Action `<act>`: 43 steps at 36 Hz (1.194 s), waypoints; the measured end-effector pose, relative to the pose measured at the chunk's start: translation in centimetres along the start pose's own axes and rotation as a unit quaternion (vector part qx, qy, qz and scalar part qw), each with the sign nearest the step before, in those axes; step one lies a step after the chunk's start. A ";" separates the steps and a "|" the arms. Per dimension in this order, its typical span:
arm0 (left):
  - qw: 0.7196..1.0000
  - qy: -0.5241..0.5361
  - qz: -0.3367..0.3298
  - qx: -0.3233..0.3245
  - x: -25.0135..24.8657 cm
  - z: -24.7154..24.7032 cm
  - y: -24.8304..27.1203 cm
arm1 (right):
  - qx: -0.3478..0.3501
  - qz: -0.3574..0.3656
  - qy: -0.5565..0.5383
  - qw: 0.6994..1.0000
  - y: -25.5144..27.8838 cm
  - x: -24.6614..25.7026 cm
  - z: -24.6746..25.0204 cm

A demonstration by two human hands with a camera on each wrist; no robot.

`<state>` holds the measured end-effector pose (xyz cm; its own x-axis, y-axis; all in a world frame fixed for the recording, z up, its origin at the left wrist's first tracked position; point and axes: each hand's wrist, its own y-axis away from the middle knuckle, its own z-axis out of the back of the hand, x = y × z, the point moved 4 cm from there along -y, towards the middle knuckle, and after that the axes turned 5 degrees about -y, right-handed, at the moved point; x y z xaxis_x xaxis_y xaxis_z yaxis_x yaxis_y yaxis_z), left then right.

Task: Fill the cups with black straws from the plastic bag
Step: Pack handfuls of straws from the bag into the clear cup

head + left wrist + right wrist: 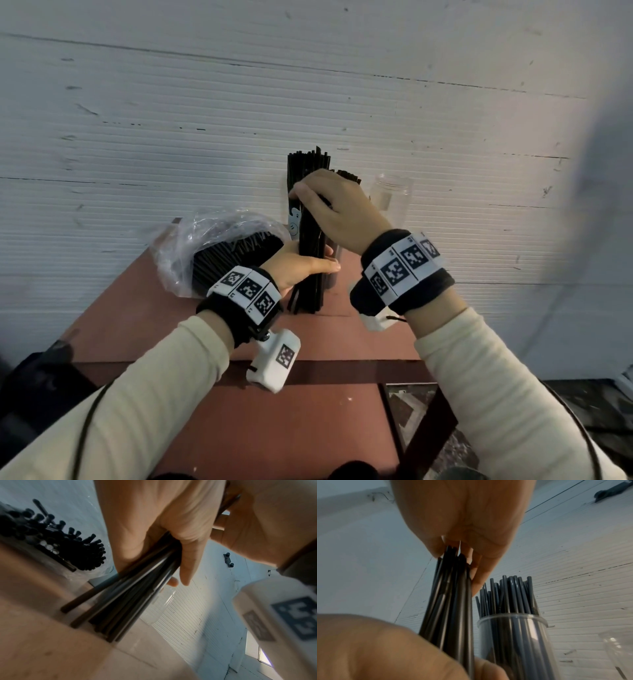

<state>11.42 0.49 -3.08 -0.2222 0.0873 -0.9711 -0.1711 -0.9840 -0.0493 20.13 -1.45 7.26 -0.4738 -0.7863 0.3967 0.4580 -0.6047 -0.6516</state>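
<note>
Bundle of thin black straws [310,270], upright, lower ends on the reddish table [239,411]. Left hand [301,265] wraps its middle; right hand [337,209] fingertips pinch the top. Crinkled clear bag [191,246] left; straw-filled clear cup [513,635] just behind.

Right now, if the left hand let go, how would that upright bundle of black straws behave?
The bundle of black straws would likely splay and topple: its lower ends already fan out on the table. The right hand only pinches the tops. Smooth and thin, single straws could probably slip out and roll.
</note>
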 end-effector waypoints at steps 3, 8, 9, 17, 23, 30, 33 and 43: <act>1.000 -0.014 0.006 0.024 0.3 -0.3 -0.1 | -0.010 -0.011 -0.017 1.000 0.3 0.4 0.1; 0.997 -0.043 0.006 0.070 -0.3 -0.4 0.8 | 0.006 0.034 0.029 0.999 1.0 1.3 0.1; 0.996 -0.058 -0.004 0.066 -0.6 -0.4 0.9 | 0.008 0.035 0.033 0.999 1.2 1.4 0.2; 0.993 -0.040 -0.113 -0.021 -3.2 0.6 1.7 | -0.082 -0.020 -0.045 0.995 1.6 2.1 3.3; 0.977 -0.114 -0.138 0.119 -4.6 -0.1 3.2 | 0.057 -0.124 -0.039 0.990 2.1 1.2 2.0; 0.980 -0.118 -0.145 0.066 -4.0 -0.2 3.2 | 0.161 -0.103 -0.082 0.978 2.0 0.6 1.2; 0.982 -0.094 -0.154 0.051 -4.2 -0.6 3.4 | 0.150 -0.106 -0.098 0.978 1.9 0.7 1.5; 0.966 -0.036 -0.250 -0.063 -6.3 0.0 2.5 | 0.050 -0.106 -0.148 0.982 0.1 1.2 5.2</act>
<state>12.37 -2.47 2.87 -0.2095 0.5616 -0.8004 -0.1580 -0.8273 -0.5391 23.54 -3.15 11.04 -0.3330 -0.6346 0.6974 0.4506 -0.7568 -0.4735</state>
